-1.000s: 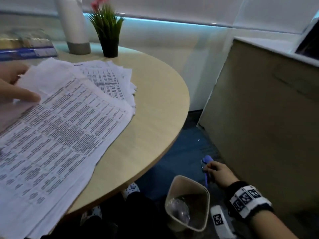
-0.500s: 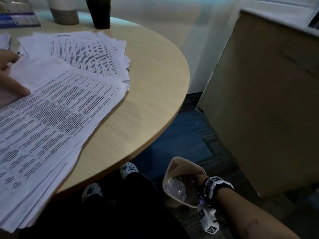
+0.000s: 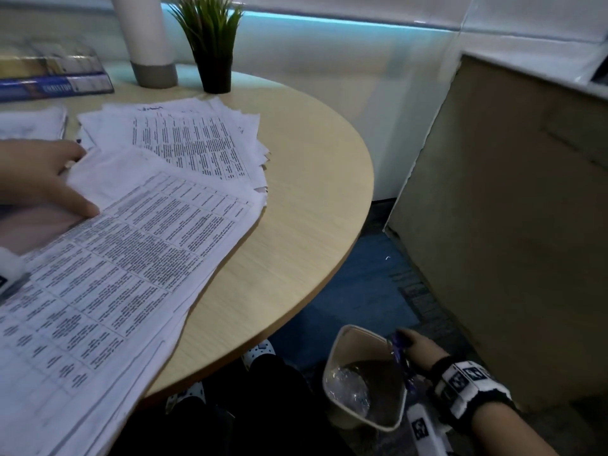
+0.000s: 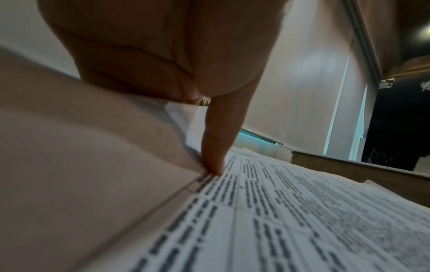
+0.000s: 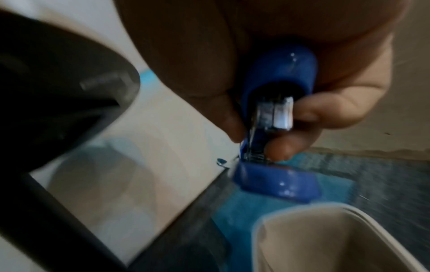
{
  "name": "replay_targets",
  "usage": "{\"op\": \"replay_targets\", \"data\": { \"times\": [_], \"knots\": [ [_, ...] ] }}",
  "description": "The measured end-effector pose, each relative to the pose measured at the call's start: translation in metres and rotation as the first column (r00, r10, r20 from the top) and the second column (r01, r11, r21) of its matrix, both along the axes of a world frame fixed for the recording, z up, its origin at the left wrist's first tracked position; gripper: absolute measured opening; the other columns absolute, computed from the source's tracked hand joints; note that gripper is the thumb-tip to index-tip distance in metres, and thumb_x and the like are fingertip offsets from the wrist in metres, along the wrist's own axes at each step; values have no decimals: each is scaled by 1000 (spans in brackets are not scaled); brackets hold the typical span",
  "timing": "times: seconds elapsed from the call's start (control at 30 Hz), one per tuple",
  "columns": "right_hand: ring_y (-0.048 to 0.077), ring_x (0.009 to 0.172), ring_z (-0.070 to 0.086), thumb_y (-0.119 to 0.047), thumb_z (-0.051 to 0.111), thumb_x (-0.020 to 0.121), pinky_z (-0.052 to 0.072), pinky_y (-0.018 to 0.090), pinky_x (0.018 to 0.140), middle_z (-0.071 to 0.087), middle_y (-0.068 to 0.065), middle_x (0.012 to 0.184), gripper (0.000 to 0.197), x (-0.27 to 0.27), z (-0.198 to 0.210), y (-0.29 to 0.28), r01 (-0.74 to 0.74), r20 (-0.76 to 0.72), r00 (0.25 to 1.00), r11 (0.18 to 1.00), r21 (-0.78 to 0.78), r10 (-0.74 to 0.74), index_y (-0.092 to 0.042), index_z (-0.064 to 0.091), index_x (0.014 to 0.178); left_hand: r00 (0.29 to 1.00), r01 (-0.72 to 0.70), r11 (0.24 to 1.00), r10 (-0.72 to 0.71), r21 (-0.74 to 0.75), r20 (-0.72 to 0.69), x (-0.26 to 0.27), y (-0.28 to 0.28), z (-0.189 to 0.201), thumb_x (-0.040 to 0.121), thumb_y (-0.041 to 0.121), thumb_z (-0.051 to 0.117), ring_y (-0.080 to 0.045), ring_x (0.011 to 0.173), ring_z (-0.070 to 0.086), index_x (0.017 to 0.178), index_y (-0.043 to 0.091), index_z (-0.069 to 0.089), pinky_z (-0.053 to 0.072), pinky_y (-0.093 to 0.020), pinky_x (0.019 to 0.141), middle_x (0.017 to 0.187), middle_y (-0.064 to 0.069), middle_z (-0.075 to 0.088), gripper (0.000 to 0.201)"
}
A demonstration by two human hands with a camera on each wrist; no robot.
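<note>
A thick stack of printed sheets [image 3: 138, 258] lies on the round wooden table [image 3: 296, 209]. My left hand [image 3: 65, 182] holds the turned-back top sheets [image 4: 81, 147] between thumb and fingers, and the thumb [image 4: 216, 147] presses on the printed page [image 4: 302, 211] at the fold. Down at floor level, my right hand [image 3: 419, 352] grips a blue stapler [image 3: 399, 353] at the right rim of a beige waste bin [image 3: 332, 357]. In the right wrist view the right hand [image 5: 256, 141] has thumb and fingers round the blue stapler [image 5: 279, 73], whose mouth gapes just above the bin rim [image 5: 325, 211].
A second fan of printed sheets [image 3: 197, 139] lies further back. Behind it stand a potted plant [image 3: 210, 44], a white cylinder [image 3: 144, 37] and a book [image 3: 52, 77]. Clear crumpled plastic [image 3: 348, 386] sits in the bin. A tall cabinet [image 3: 510, 225] rises right of the bin. Shoes [image 3: 260, 352] show under the table.
My right hand with the stapler went from beyond the bin to over its mouth, and now sits at its right rim. The left hand stayed on the sheets.
</note>
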State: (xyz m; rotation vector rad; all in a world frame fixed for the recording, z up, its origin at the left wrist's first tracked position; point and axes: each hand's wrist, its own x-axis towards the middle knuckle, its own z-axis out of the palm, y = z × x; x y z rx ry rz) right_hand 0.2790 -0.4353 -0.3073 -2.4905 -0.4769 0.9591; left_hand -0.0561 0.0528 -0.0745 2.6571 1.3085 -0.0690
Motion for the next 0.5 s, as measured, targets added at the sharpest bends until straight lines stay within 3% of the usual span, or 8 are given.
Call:
{"op": "replay_targets", "data": {
  "times": [0.03, 0.1, 0.17, 0.3, 0.37, 0.5],
  "knots": [
    [24, 111, 52, 2, 47, 89, 41, 33, 101, 59, 10, 119, 53, 3, 22, -2, 42, 14, 999, 998, 42, -43, -6, 37, 141, 999, -49, 999, 49, 13, 9, 5, -26, 14, 30, 44, 93, -30, 79, 55, 89, 22, 49, 46, -43, 79, 79, -4, 56, 78],
    [24, 92, 57, -4, 51, 83, 50, 28, 77, 56, 11, 116, 57, 6, 68, 4, 128, 93, 984, 965, 229, -152, -11, 37, 138, 998, -56, 998, 56, -33, 11, 7, -41, 24, 26, 56, 86, -28, 81, 54, 90, 22, 49, 45, -39, 79, 82, -3, 54, 81],
    [17, 69, 53, -11, 52, 82, 46, 25, 59, 57, 11, 107, 51, 7, 121, 13, 142, 200, 949, 899, 415, -242, -18, 41, 131, 998, -56, 997, 55, -44, -29, 7, -46, 27, 40, 47, 92, -28, 87, 54, 101, 18, 51, 44, -37, 81, 90, -3, 55, 79],
    [17, 61, 48, -12, 43, 82, 41, 27, 56, 58, 2, 88, 43, -5, 244, 62, -19, 270, 929, 696, 718, -252, -30, 43, 121, 999, -31, 997, 29, -68, -26, 7, -55, 32, 54, 40, 90, -27, 100, 56, 119, 15, 47, 45, -39, 92, 111, -6, 59, 82],
    [16, 65, 48, -13, 43, 84, 40, 29, 64, 55, 1, 89, 46, -1, 285, 103, -172, 381, 914, 719, 673, -138, -27, 40, 127, 998, -50, 996, 47, -77, -44, 6, -57, 34, 57, 40, 89, -25, 103, 56, 124, 15, 46, 44, -39, 94, 118, -5, 59, 84],
    [26, 90, 49, -4, 45, 90, 41, 33, 77, 50, 16, 109, 51, 7, 319, 187, -386, 551, 821, 857, 340, 151, -12, 32, 139, 997, -56, 996, 53, -65, -53, 9, -71, 37, 64, 37, 85, -23, 108, 56, 130, 15, 43, 44, -33, 92, 125, -4, 58, 82]
  ]
}}
